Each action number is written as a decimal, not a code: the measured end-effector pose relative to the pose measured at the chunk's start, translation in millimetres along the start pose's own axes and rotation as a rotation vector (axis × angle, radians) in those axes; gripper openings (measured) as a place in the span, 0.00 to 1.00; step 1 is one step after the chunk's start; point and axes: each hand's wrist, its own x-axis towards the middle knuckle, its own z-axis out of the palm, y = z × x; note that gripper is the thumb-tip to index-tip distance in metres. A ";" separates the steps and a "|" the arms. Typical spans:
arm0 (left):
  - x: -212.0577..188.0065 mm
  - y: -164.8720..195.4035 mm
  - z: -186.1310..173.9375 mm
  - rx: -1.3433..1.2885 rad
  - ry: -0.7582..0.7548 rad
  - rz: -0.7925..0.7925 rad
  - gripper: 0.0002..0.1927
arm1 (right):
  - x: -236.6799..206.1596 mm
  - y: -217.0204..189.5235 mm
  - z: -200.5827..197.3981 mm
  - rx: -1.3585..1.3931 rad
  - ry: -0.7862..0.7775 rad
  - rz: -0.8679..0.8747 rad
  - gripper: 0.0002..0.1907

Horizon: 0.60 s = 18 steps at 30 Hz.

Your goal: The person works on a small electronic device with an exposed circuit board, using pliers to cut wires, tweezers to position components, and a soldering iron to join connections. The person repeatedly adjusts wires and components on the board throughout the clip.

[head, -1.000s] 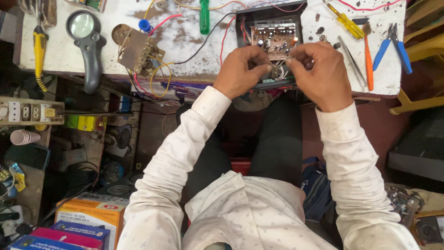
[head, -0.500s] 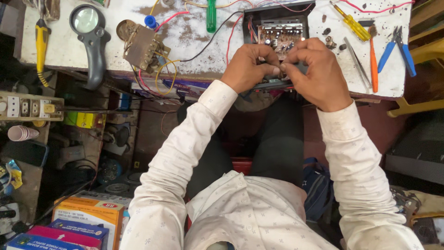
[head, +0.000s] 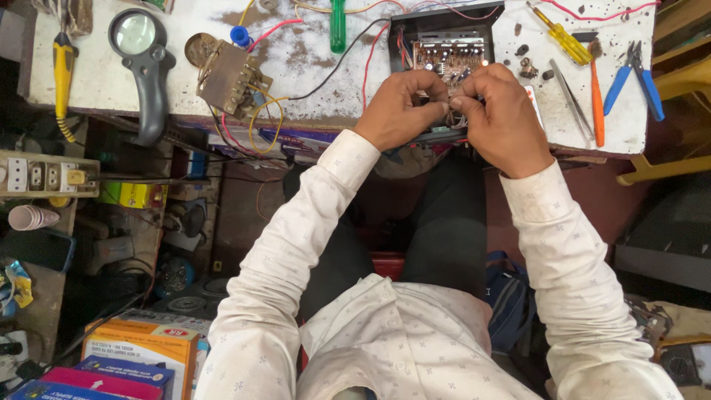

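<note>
I look straight down at my own two hands, pressed together at the near edge of a white, stained workbench. My left hand and right hand meet fingertip to fingertip over the front lip of an open black amplifier case, pinching something small between them; what it is I cannot tell, because my fingers cover it. The case sits just beyond my knuckles, its long axis running left to right, its open front pointing toward me. Inside it a circuit board lies flat, its near part hidden by my fingers.

Compared with half a second ago, my hands have drawn closer together and the grip looks tighter; the case has not moved.

To the left of my left hand lie a brown transformer with red and yellow wires, then a grey magnifier, its handle hanging over the bench edge. Beyond my left hand a green screwdriver points away from me. To the right of my right hand lie metal tweezers, an orange-handled tool, a yellow screwdriver and blue-handled pliers. The far side of the case is cut off by the top of the view
</note>
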 end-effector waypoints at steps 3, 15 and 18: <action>0.3 -5.8 2.2 -0.062 0.029 -0.023 0.05 | -0.7 0.3 1.4 -0.036 0.014 -0.054 0.03; 0.5 -7.8 6.2 -0.060 0.123 -0.069 0.05 | 0.1 -0.6 -2.3 0.004 -0.028 0.019 0.04; -1.2 -5.7 6.1 -0.061 0.121 -0.060 0.06 | 0.3 -0.9 -2.8 0.019 -0.021 0.042 0.06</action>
